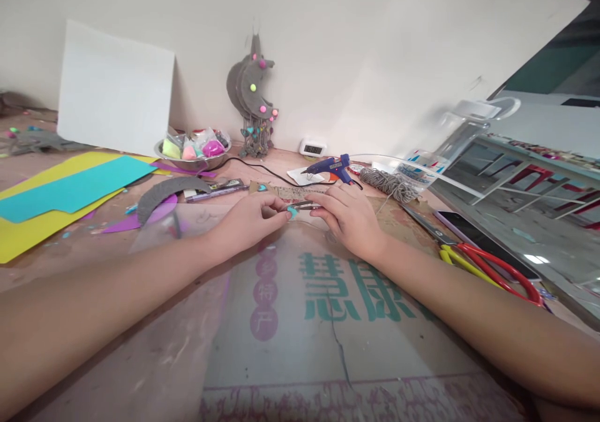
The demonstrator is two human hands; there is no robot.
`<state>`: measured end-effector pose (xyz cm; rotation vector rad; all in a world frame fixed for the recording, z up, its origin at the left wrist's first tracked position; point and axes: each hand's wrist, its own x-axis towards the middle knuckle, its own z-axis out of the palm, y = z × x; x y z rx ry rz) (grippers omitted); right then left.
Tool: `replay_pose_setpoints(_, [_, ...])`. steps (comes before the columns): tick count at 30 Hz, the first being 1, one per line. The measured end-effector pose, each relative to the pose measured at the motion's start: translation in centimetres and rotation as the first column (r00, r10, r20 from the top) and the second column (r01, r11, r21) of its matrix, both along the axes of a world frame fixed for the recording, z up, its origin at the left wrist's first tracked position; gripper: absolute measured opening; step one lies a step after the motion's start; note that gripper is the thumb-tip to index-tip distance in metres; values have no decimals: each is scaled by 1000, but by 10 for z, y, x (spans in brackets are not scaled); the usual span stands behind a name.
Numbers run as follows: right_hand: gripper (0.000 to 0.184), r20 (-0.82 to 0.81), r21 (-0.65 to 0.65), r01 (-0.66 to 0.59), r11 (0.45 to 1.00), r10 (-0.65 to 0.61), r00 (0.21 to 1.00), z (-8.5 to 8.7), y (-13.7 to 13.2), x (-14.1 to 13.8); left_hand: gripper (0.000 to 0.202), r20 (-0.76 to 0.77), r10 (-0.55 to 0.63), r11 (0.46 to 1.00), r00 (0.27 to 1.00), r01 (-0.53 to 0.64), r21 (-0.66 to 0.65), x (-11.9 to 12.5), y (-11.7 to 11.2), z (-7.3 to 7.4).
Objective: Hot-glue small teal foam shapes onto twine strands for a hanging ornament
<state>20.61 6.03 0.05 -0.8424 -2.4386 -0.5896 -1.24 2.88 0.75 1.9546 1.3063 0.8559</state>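
My left hand pinches a small turquoise piece, probably felt or foam sheet, between thumb and fingertips. From the other side, my right hand grips a slim two-pronged metal tool; whether it is tweezers or small scissors I cannot tell. Its tips meet the turquoise piece. Both hands hover low above a printed plastic sheet. Just beyond the fingers lies a ruler-like strip with another small turquoise piece near its left end.
A blue glue gun, grey yarn, red-and-yellow-handled scissors and a phone lie to the right. On the left are a grey felt crescent, turquoise sheet and metal bowl. A moon ornament hangs behind.
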Motion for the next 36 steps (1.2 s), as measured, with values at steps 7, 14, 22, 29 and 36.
replay_pose_setpoints(7, [27, 14, 7, 15, 1000, -15, 1000, 2, -4, -2, 22, 11, -19, 999, 1000, 19, 32, 1, 1, -1])
replay_pose_setpoints(14, [26, 29, 11, 8, 1000, -9, 1000, 3, -4, -2, 24, 13, -23, 999, 1000, 23, 31, 1, 0, 0])
replay_pose_setpoints(22, [26, 16, 5, 3, 1000, -3, 1000, 2, -4, -2, 24, 12, -14, 999, 1000, 13, 37, 1, 2, -1])
replay_pose_setpoints(29, [25, 24, 26, 4, 1000, -5, 1000, 2, -4, -1, 23, 9, -22, 999, 1000, 21, 32, 0, 2, 0])
replay_pose_setpoints(36, [25, 29, 34, 2, 999, -3, 1000, 2, -3, -1, 22, 35, -28, 999, 999, 27, 32, 0, 1, 0])
